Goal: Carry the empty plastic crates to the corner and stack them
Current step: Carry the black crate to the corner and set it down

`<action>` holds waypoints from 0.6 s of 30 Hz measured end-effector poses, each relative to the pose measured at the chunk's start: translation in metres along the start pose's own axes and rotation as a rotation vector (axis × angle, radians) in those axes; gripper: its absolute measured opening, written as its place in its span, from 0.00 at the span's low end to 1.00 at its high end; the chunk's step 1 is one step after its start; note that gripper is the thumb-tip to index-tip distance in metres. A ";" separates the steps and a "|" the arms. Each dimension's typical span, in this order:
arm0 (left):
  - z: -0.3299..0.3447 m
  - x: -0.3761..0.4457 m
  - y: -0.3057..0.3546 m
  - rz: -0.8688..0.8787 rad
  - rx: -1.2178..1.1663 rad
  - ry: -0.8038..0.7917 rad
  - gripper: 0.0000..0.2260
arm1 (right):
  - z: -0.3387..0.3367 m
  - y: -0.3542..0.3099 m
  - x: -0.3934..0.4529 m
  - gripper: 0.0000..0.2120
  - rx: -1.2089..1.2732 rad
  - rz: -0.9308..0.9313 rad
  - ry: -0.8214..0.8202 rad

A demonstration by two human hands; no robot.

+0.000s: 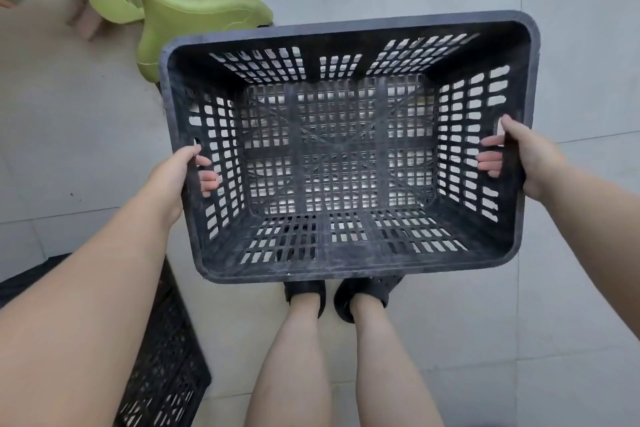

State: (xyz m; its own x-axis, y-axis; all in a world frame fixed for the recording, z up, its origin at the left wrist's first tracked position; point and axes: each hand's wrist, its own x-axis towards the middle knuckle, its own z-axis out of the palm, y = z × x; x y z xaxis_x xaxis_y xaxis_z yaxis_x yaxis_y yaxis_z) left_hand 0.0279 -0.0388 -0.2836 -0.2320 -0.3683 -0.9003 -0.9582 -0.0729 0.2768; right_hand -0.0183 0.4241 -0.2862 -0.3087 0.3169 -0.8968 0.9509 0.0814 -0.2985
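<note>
Head view, black crate (pixel 346 156) held level, fingers (pixel 490 159) through side handles

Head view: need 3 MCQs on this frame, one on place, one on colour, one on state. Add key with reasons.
1. Where does the second crate lie?
A. lower left, beside the person's left arm
B. on the green chair
C. inside the held crate

2. What colour is the held crate?
A. green
B. black
C. white

3. How is the held crate carried?
A. the left hand alone
B. resting on the floor
C. both hands, fingers through the side handle slots

Key:
1 A: a dark lattice crate shows at the lower left edge on the floor.
2 B: its rim and lattice walls are black; the chair behind it is the green thing.
3 C: the left hand and right hand each grip a short side, fingertips showing inside.
</note>
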 end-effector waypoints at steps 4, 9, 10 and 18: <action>-0.005 -0.008 0.002 0.002 0.009 0.001 0.15 | -0.002 -0.001 -0.014 0.23 0.030 0.019 0.007; -0.012 -0.036 0.013 0.013 0.003 0.023 0.16 | -0.017 -0.004 -0.047 0.24 0.081 0.017 0.042; -0.015 -0.044 0.018 0.027 -0.009 0.032 0.16 | -0.021 -0.008 -0.056 0.25 0.089 0.018 0.050; -0.046 -0.159 0.091 0.064 -0.014 0.015 0.23 | -0.061 -0.041 -0.172 0.29 0.134 0.023 0.129</action>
State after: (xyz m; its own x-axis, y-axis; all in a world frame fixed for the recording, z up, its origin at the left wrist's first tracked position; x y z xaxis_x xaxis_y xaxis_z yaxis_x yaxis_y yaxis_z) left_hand -0.0150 -0.0297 -0.0996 -0.2906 -0.3865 -0.8753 -0.9389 -0.0615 0.3388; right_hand -0.0027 0.4243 -0.0996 -0.2732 0.4369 -0.8570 0.9437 -0.0508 -0.3267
